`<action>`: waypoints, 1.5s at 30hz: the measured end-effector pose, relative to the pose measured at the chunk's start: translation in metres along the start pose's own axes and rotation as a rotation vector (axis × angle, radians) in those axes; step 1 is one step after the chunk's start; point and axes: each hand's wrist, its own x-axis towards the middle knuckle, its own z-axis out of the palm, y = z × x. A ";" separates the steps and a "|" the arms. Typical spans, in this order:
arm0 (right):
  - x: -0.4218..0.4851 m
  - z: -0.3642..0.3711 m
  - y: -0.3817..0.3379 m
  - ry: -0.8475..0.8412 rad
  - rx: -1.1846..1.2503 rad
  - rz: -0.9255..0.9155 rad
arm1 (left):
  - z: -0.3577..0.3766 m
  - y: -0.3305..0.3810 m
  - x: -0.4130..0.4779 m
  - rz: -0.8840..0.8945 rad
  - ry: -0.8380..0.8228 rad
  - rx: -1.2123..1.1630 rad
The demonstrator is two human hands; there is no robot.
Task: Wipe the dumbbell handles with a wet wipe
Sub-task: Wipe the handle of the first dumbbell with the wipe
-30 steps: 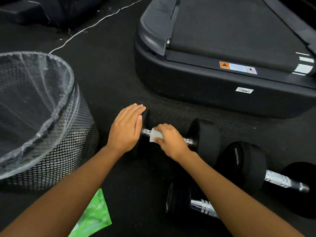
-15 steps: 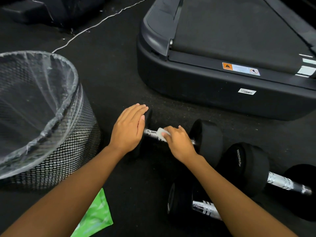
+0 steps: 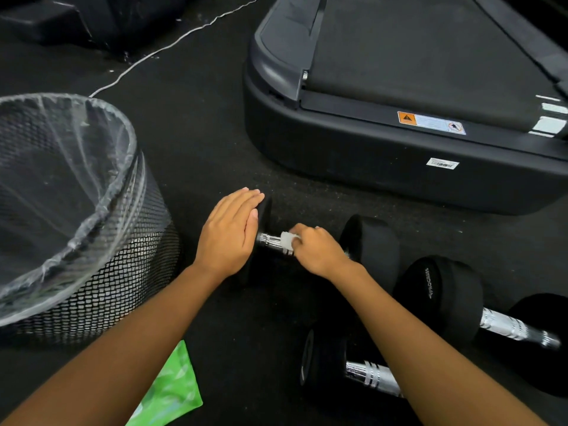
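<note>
The floor is black, flecked with pale specks. At 1 o'clock the treadmill is black with a dark grey deck, and it carries an orange-and-white warning label and a white barcode sticker. At 9 o'clock the bin is black mesh, lined with a clear, glossy bag. A white cable shows at 11 o'clock. At 6 o'clock a packet is bright green with paler green marks. The centre dumbbell has matt black heads and a shiny silver handle with a white wet wipe on it. The second dumbbell at 4 o'clock is black with pale lettering and a ring-banded silver bar. The third dumbbell at 5 o'clock has the same colours.
</note>
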 end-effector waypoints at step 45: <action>0.016 -0.008 0.008 -0.213 0.074 0.103 | -0.001 0.001 0.000 0.004 0.005 0.009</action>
